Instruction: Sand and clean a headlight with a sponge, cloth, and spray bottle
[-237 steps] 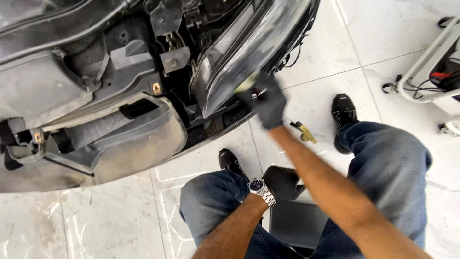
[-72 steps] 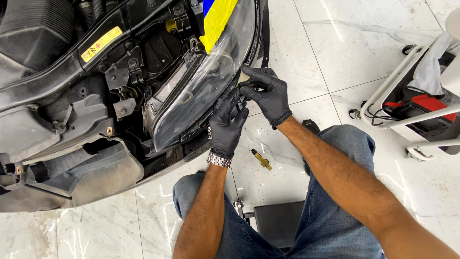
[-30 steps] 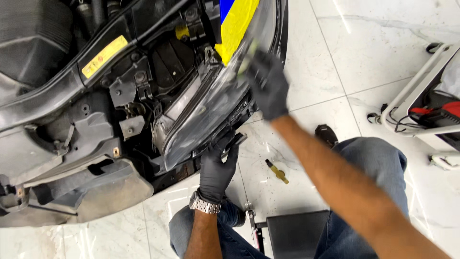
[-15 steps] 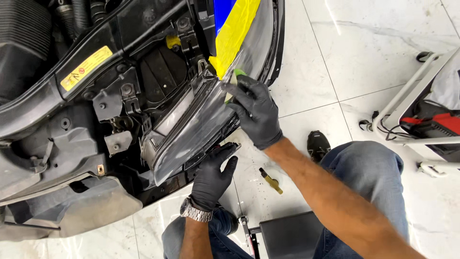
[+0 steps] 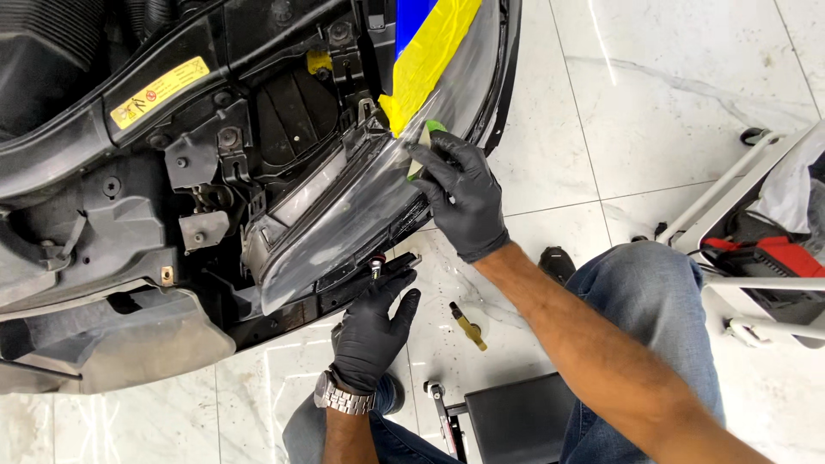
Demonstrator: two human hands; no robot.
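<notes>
- The headlight (image 5: 344, 215) sits half out of its bay at the car's front corner, tilted, its clear lens facing up and outward, with yellow tape (image 5: 430, 47) running across its upper end.
- Right hand (image 5: 460, 193), in a black glove, lies flat and spread on the lens near the tape, with a small green piece (image 5: 430, 137) pinched under the fingertips; what that piece is I cannot tell.
- Left hand (image 5: 374, 331), also gloved, with a watch (image 5: 339, 397) at the wrist, reaches up from below with fingers half open, their tips at the black lower edge of the headlight beside a small red-tipped fitting (image 5: 375, 266); whether it grips anything I cannot tell.
- Handling, as I judge it: the unit is bulky but fairly light, a stiff plastic shell. The lens is smooth, slippery under gloves and easily scratched, and the mounting tabs would likely snap if twisted.
- Best hold would be the black housing edges, one hand under and one at the outer end, and not the lens face.
- A yellow-handled tool (image 5: 468, 326) lies on the floor (image 5: 687, 103) between the knees, near a black stool (image 5: 516, 421).
- Against half a second ago: the right hand has slid slightly up the lens toward the tape, and the left hand has risen to meet the lower edge. The headlight's tilt looks about the same.
</notes>
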